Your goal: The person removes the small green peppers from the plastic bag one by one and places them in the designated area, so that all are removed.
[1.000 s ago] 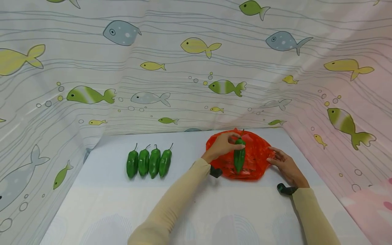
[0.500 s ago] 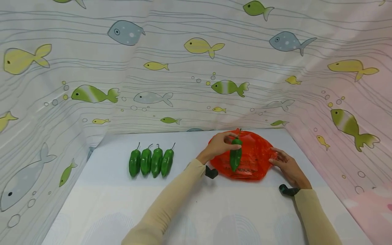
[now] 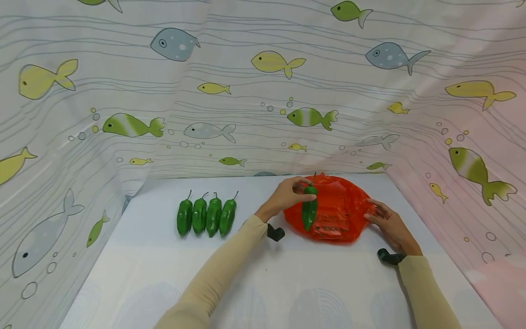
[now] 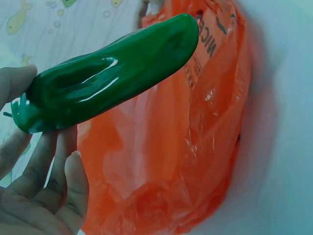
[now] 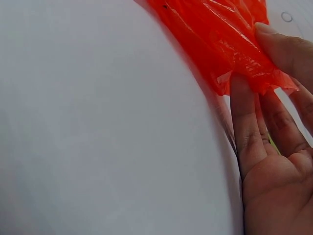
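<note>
My left hand (image 3: 282, 197) pinches a green pepper (image 3: 309, 214) near its stem end, between thumb and fingers. The pepper hangs tip down in front of the left part of a red plastic bag (image 3: 343, 214). In the left wrist view the glossy pepper (image 4: 112, 73) crosses above the bag (image 4: 146, 156), which bears dark print. On the bag's right side my right hand (image 3: 390, 227) grips its gathered edge. The right wrist view has the thumb on top of the bag (image 5: 220, 39) and fingers beneath it. What lies inside the bag is hidden.
Several green peppers (image 3: 213, 217) lie side by side in a row left of the bag, stems pointing away. They rest on a white table (image 3: 267, 292). A fish-patterned curtain (image 3: 246, 105) rises behind the table and along both sides.
My left hand has carried the pepper leftward, from over the bag's middle to its left part. The right hand keeps its grip on the bag's edge. The head view has shifted slightly.
</note>
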The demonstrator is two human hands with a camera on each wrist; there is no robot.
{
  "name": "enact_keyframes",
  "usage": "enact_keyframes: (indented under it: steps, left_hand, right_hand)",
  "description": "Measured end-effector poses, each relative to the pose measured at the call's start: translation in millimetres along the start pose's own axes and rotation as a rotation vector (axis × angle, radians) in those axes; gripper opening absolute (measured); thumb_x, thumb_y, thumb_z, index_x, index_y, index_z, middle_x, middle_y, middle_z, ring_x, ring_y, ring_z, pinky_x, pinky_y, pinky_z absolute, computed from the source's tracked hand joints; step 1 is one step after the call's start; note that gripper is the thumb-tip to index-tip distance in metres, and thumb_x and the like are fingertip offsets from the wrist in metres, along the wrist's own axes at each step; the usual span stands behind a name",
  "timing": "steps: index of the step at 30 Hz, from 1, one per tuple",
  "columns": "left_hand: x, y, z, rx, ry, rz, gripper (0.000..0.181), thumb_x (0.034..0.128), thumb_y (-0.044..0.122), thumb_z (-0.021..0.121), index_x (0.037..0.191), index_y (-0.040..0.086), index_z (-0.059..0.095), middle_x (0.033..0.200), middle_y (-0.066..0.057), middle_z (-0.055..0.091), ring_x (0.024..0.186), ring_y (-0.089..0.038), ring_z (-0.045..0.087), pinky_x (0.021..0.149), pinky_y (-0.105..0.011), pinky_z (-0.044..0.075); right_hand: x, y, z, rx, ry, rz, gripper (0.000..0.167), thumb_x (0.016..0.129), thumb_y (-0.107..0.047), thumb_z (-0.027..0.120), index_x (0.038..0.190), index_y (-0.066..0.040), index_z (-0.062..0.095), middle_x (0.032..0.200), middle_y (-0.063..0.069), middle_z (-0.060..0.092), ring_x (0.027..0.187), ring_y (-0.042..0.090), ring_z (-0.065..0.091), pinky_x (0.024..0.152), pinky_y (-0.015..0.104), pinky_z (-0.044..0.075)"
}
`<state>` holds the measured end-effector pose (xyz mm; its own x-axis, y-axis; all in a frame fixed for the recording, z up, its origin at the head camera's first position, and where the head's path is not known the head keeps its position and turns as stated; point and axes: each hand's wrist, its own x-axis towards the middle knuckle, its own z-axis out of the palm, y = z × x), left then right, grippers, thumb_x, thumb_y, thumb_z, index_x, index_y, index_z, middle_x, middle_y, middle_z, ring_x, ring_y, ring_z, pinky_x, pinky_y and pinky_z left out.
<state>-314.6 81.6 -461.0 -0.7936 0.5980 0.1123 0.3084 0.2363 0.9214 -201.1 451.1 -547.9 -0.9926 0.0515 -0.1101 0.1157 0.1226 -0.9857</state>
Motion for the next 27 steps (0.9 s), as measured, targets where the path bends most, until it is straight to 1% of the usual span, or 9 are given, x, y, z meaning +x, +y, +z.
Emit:
enact_keyframes:
  steps: [5,9,13,20,22,27]
  left_hand:
    - [-4.8,-3.1,-4.2,-0.032,-0.013,0.019,0.053,0.0870,0.037,0.085,0.131,0.015,0.067,0.105,0.002,0.070,0.096,-0.017,0.066,0.083,-0.034,0.057]
    - [-7.7,-4.2,-6.3,-0.041,-0.031,0.021,0.055,0.0875,0.036,0.085,0.134,0.012,0.065,0.106,0.002,0.070,0.096,-0.018,0.066,0.084,-0.034,0.056]
    - [-11.1,-4.9,-8.8,-0.033,-0.037,0.019,0.054,0.0870,0.037,0.085,0.133,0.015,0.066,0.108,0.003,0.069,0.098,-0.017,0.066,0.087,-0.033,0.055]
    - [-18.2,-7.5,-16.9,-0.015,-0.023,0.015,0.054,0.0865,0.040,0.084,0.132,0.018,0.067,0.112,0.003,0.068,0.101,-0.017,0.064,0.087,-0.036,0.055]
    - [-20.5,-8.2,-19.7,-0.009,-0.017,0.011,0.052,0.0865,0.041,0.084,0.131,0.021,0.067,0.112,0.003,0.068,0.102,-0.017,0.064,0.087,-0.036,0.055]
    - [-24.9,-12.1,-27.0,0.007,-0.001,0.018,0.051,0.0874,0.042,0.083,0.132,0.022,0.067,0.112,0.003,0.068,0.102,-0.017,0.064,0.087,-0.037,0.055]
  right_hand:
    - [-0.4,0,0,-0.005,0.005,0.008,0.073,0.097,-0.030,0.075,0.159,-0.024,0.038,0.162,0.012,0.028,0.128,0.010,0.045,0.094,0.016,0.050]
    - [-0.7,0,0,0.008,0.002,0.004,0.072,0.097,-0.028,0.075,0.159,-0.023,0.038,0.162,0.012,0.029,0.128,0.009,0.046,0.094,0.016,0.050]
    - [0.3,0,0,0.008,-0.001,-0.008,0.072,0.097,-0.026,0.074,0.159,-0.022,0.038,0.160,0.012,0.030,0.128,0.010,0.046,0.094,0.016,0.050]
    - [1.9,0,-1,-0.030,-0.001,-0.011,0.073,0.097,-0.032,0.074,0.160,-0.024,0.037,0.162,0.015,0.026,0.132,0.015,0.041,0.094,0.015,0.049]
    - [1.8,0,-1,-0.025,-0.001,-0.010,0.073,0.097,-0.031,0.074,0.160,-0.023,0.037,0.162,0.014,0.027,0.131,0.015,0.041,0.094,0.015,0.049]
    - [1.5,1,-2,-0.006,-0.001,-0.010,0.072,0.098,-0.027,0.073,0.160,-0.022,0.037,0.160,0.014,0.028,0.130,0.013,0.043,0.094,0.015,0.049]
